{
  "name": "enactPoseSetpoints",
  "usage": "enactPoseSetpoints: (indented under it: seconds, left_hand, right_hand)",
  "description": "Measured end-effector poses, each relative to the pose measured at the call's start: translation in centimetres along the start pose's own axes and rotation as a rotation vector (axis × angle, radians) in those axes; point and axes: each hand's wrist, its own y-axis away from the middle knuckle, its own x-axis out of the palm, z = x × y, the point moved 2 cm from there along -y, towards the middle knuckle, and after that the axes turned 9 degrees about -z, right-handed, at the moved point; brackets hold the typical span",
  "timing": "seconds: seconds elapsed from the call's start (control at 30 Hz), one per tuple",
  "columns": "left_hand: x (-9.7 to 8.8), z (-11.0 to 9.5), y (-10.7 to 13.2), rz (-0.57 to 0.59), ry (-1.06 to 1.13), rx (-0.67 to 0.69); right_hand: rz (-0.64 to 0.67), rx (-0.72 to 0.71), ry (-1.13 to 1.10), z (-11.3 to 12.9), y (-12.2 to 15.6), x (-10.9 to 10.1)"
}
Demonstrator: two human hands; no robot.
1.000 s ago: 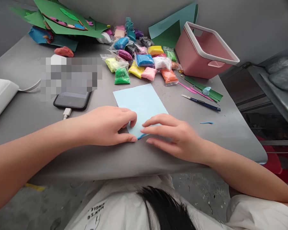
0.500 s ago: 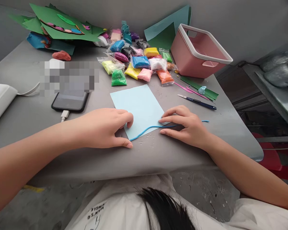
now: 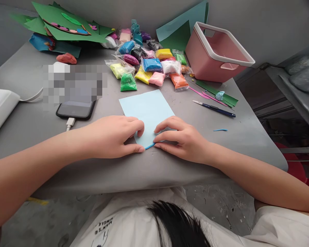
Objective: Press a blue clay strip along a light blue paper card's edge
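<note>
A thin blue clay strand [image 3: 149, 146] runs along the near edge of a sheet of light blue paper [image 3: 148, 106] on the grey table. My left hand [image 3: 121, 137] rests over the paper's left corner, thumb tip at the strand's left end, its curled index finger apart from the thumb. From the other side, my right hand [image 3: 179, 137] pinches the strand between thumb and finger, close to the left thumb. The strand beyond this pinch is hidden under the right hand. A short blue clay piece [image 3: 220, 130] lies separately on the table, right of that hand.
Bagged coloured clay [image 3: 151, 65] is heaped behind the paper, beside a pink basket [image 3: 203, 51]. A craft knife [image 3: 215, 109] and green paper strips [image 3: 217, 93] lie to the right. At left are a charging phone [image 3: 76, 110] and green sheets with clay decoration [image 3: 67, 25].
My right hand has slid left along the strand, closer to my left hand, and now pinches it. The short blue end on the right now lies exposed and separate. My left hand has barely moved.
</note>
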Motion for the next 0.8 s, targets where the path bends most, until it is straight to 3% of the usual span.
enactPoseSetpoints:
  seconds: [0.67,0.8]
  left_hand:
    - [0.3,0.07,-0.03,-0.013,-0.031,-0.012]
    - [0.33,0.15,-0.04,-0.013,-0.032,-0.011]
  right_hand:
    - [0.0,0.055,-0.044,0.55,-0.25,0.64]
    - [-0.015,0.011,-0.058,0.73,-0.18,0.82]
